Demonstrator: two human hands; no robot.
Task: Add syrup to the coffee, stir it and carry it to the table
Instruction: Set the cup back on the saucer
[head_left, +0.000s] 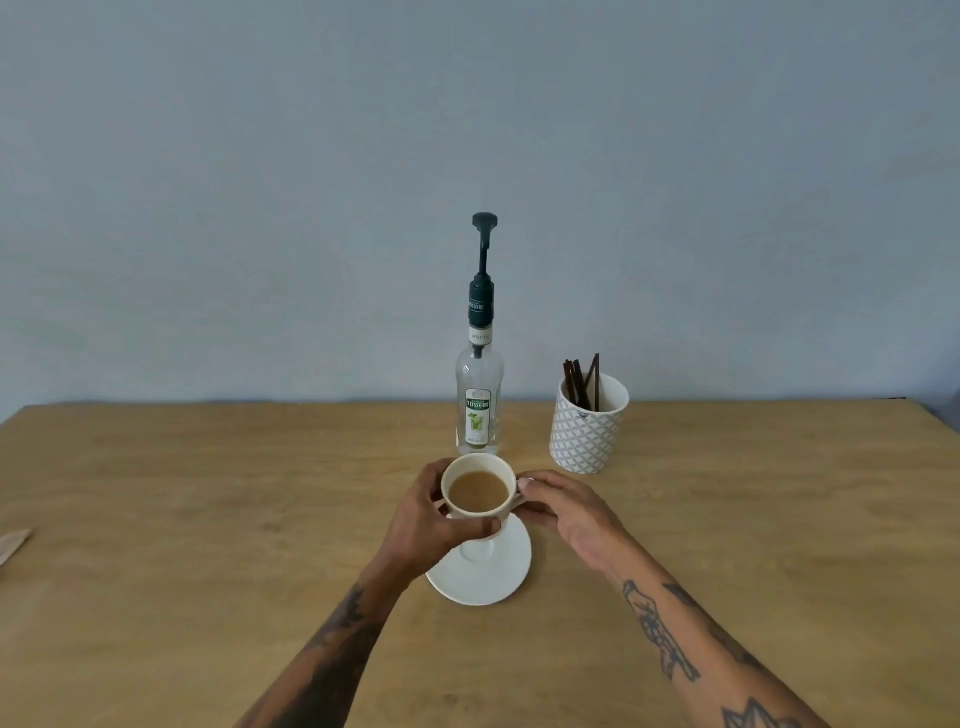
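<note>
**Coffee cup lifted toward the syrup pump**

At far left, one flat brown paper-like scrap (13, 543) lies at the edge of the wooden table (208, 519). Moving right, the left hand (426, 525) wraps its fingers and thumb round the body of the single cream cup (478, 491) of milky coffee, steadying it from the side. The cup appears raised clear of its one white saucer (480, 566), which sits on the table below and slightly nearer the camera; the cup's rim sits just in front of the base of the one syrup bottle (479, 405), seemingly so that the dark green pump (484, 249), standing upright with its plunger up, can dispense into it. The right hand (561, 512) curls round the handle side of the cup, its fingers pinching there, though the handle itself is hidden. Both hands share the load, probably to keep the full cup level. Farther right stands one patterned white holder (587, 426) with about five dark stir sticks (582, 382), kept within reach for the stirring to come. No syrup appears added yet.
</note>
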